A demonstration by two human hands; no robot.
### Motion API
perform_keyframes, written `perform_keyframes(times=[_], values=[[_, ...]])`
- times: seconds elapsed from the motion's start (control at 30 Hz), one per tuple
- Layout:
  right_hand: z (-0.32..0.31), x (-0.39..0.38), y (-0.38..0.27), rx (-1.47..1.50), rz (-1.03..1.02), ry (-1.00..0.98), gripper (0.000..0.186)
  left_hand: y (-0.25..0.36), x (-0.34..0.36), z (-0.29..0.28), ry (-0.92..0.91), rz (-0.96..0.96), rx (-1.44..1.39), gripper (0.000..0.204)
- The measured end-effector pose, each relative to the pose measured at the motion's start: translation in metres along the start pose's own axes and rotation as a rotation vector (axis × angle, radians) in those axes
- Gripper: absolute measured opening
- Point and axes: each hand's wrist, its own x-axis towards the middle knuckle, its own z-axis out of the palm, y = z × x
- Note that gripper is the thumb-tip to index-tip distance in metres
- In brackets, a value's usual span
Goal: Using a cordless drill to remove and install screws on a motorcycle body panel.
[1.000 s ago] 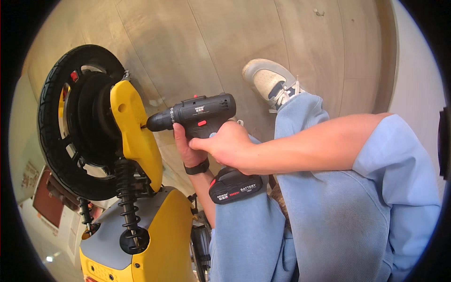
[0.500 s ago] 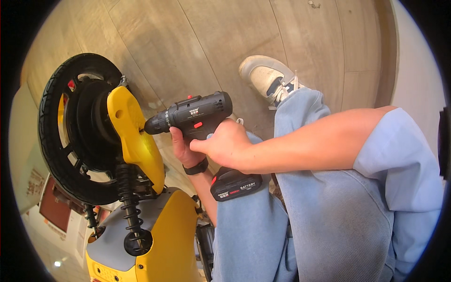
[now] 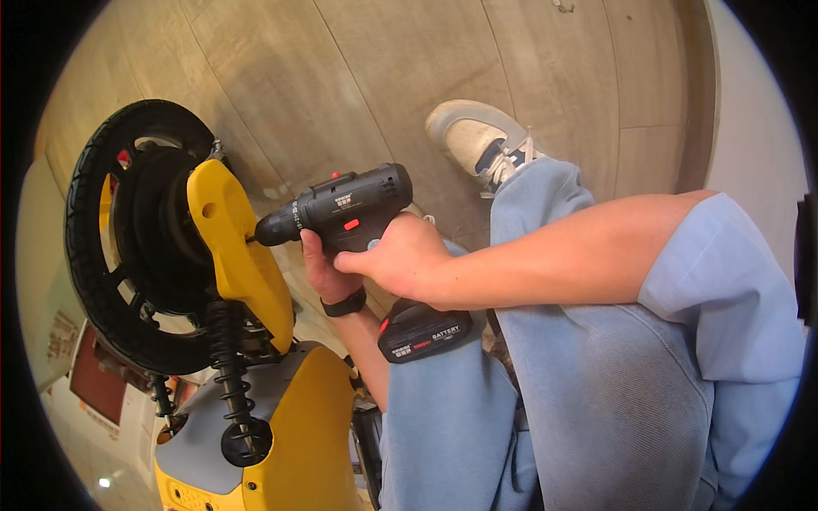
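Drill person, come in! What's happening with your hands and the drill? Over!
Right hand gripping drill. Left hand by its front end. Bit at yellow cover. Nothing visible blocking it.

Matt black plastic drill point(image 3: 358, 198); smooth yellow plastic cover point(image 3: 243, 260).

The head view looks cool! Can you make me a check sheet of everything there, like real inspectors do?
Surface: a wood-look floor with seams.
Job's things: a black drill, its tip at a yellow part beside a black wheel.
Clutter: one small thing on the floor at the top edge, too small to name.
Hands: right hand grips the drill's handle; left hand has its thumb against the drill near the front, other fingers hidden.
Cables: nothing clearly seen.
Surroundings: a pale shoe, blue jeans and a black spring.
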Motion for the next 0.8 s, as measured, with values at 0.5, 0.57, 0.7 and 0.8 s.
perform_keyframes(times=[0.5,0.57,0.7,0.8], values=[[-0.008,-0.008,-0.014,0.112,0.185,-0.113,0.044,0.003,0.015,-0.005,0.387,0.278,0.081,0.050],[-0.003,-0.007,-0.013,0.118,0.180,-0.129,0.042,0.007,0.015,-0.001,0.429,0.268,0.094,0.049],[-0.002,-0.012,-0.012,0.194,0.187,-0.133,0.035,0.003,0.012,-0.003,0.418,0.268,0.239,0.042],[0.004,-0.012,-0.011,0.238,0.191,-0.188,0.029,0.005,0.006,-0.008,0.413,0.246,0.263,0.043]])
